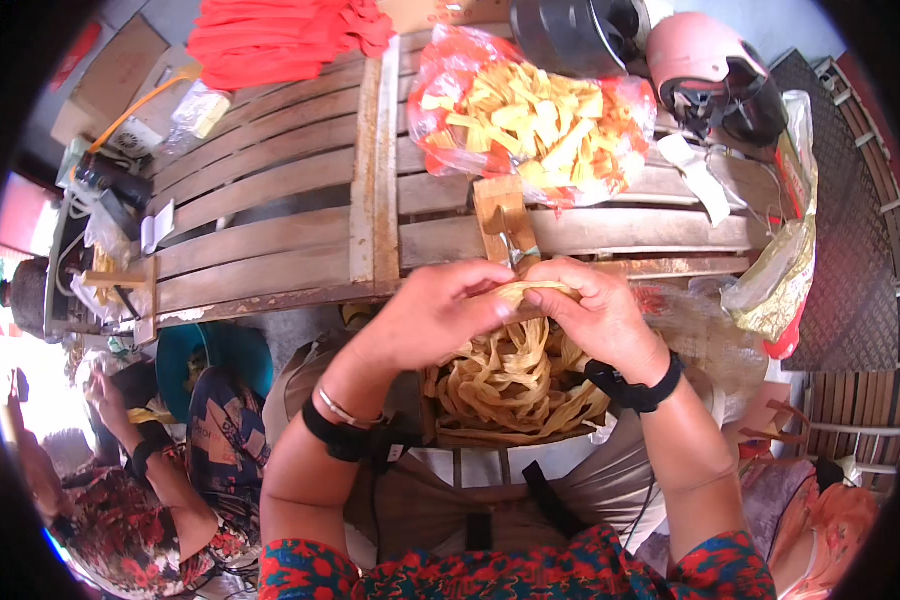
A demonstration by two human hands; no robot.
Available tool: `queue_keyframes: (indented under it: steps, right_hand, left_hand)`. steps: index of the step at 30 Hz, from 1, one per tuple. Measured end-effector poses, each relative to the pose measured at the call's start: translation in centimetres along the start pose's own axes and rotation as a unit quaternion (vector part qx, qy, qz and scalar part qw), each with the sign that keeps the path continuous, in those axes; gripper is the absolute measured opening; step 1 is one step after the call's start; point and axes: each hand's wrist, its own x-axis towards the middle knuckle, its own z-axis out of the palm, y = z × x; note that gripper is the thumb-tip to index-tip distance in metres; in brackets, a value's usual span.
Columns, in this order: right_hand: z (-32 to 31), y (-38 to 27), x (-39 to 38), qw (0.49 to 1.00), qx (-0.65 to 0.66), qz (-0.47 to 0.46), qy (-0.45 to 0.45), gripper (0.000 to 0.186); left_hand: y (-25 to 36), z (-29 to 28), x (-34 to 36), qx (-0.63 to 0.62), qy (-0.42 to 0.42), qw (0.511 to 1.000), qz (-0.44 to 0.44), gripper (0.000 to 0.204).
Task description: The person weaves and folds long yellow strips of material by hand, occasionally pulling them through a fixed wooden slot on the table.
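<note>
A pale tan, ribbon-like strip [542,290] is stretched between my two hands, just in front of the slatted table's near edge. My left hand [448,312] pinches its left end, fingers curled together. Thumb and fingers of my right hand [602,312] close on the other end. Right behind them, a small wooden block [500,215] with a metal piece on it is at the table edge. Below my hands, a box on my lap holds a tangled heap of similar long strips [510,380]. What material the strips are, I cannot tell.
Short yellow pieces [535,115] fill a red plastic bag on the slatted table [270,215]. Red cloth [285,35], a pink helmet [705,60] and a dark helmet [575,35] lie farther back. A teal bucket [240,360] stands left, beside another person's arm [175,490].
</note>
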Motion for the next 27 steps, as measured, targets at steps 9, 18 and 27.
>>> queue_keyframes:
  steps: [9,18,27]
  right_hand:
    - [-1.1,-1.7,0.5,0.964,-0.108,-0.225,-0.093,0.023]
    - [1.3,0.2,-2.6,0.952,0.232,0.124,-0.154,0.023]
    - [3.1,0.2,-3.6,0.769,0.505,0.383,-0.077,0.01]
  left_hand:
    - [1.0,2.4,0.7,0.083,-0.213,0.961,-0.154,0.017]
    - [0.9,2.9,-1.4,0.39,0.073,0.866,0.304,0.041]
    - [-1.0,2.8,-0.4,0.346,0.132,0.824,0.428,0.022]
